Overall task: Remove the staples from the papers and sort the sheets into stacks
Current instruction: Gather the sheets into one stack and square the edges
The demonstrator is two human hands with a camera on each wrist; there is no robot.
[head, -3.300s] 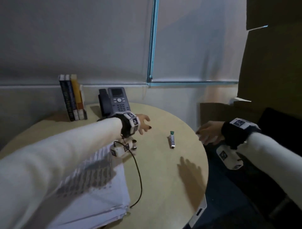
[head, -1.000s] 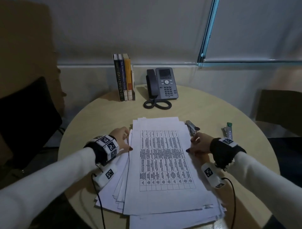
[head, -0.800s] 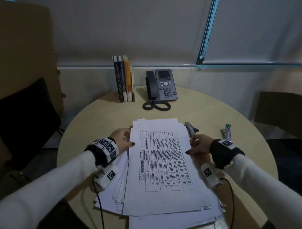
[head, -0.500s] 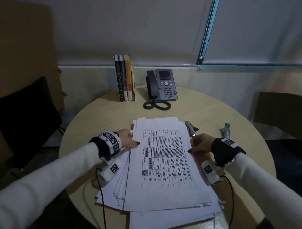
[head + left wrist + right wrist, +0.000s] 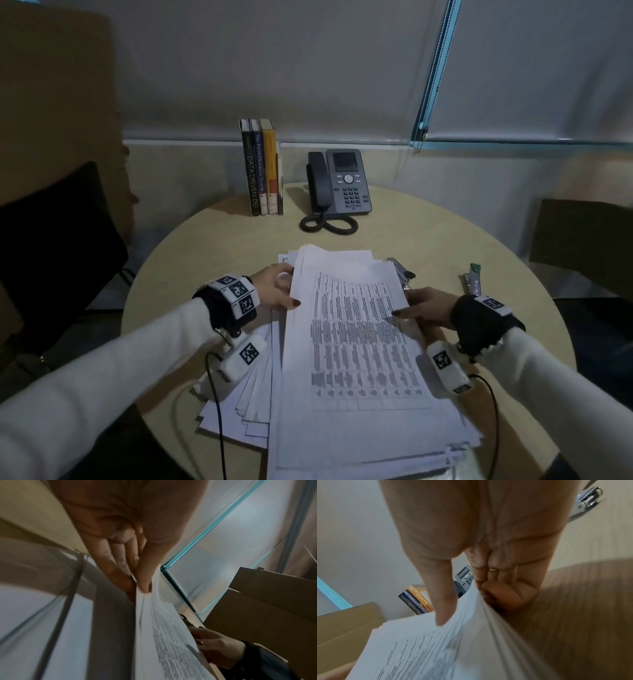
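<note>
Both-handed: left hand [image 5: 274, 291] and right hand [image 5: 424, 308] pinch opposite edges of the white printed-table paper bundle [image 5: 356, 329], fingers beneath, thumbs on top, above the round beige worktop [image 5: 428, 246].

- Counted two hands: left hand [image 5: 274, 291], right hand [image 5: 428, 308].
- One table [image 5: 445, 246].
- One paper pile [image 5: 356, 359].
- Four books [image 5: 262, 168].
- One phone [image 5: 342, 181].
- One stapler [image 5: 402, 274].

The papers [image 5: 356, 346] are white, the top sheet printed with a black table grid. The round bench [image 5: 428, 246] is pale beige wood. At the far side, the books [image 5: 262, 168] show black, dark blue and orange spines beside a dark grey phone [image 5: 339, 183]. White sleeves [image 5: 113, 373], black wristbands [image 5: 479, 318] with black-and-white square markers.
</note>
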